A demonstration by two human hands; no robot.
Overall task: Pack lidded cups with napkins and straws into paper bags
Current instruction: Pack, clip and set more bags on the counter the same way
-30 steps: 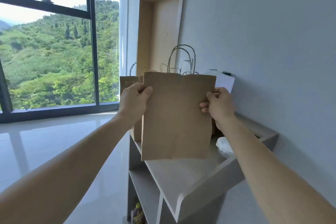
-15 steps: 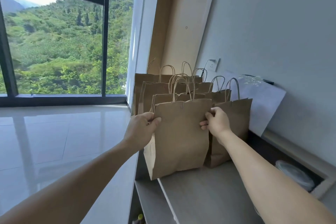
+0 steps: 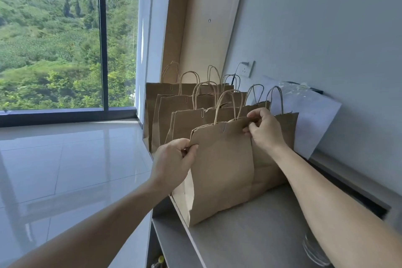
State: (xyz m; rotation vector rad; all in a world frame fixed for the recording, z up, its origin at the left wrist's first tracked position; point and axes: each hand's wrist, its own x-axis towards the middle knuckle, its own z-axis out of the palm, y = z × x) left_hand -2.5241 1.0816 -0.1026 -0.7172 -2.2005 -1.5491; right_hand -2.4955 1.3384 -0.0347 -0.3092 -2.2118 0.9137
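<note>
A brown paper bag (image 3: pixel 221 169) with twisted handles stands on the grey shelf top (image 3: pixel 250 233), nearest to me. My left hand (image 3: pixel 174 160) pinches its left top corner. My right hand (image 3: pixel 264 129) grips its right top edge. Behind it stand several more brown paper bags (image 3: pixel 174 111) in a row along the shelf, upright. A stack of clear plastic lids (image 3: pixel 314 250) shows at the lower right, partly behind my right forearm. No cups, napkins or straws are visible.
A white sheet (image 3: pixel 315 119) leans on the grey wall behind the bags, beside a wall socket (image 3: pixel 247 69) with a plug. A dark recess (image 3: pixel 356 191) runs along the back of the shelf. Shiny tiled floor (image 3: pixel 65 169) and a large window lie to the left.
The bag came down from mid-air and now rests on the shelf top in front of the row. My view swung down and nearer; my right hand shifted onto the bag's top edge.
</note>
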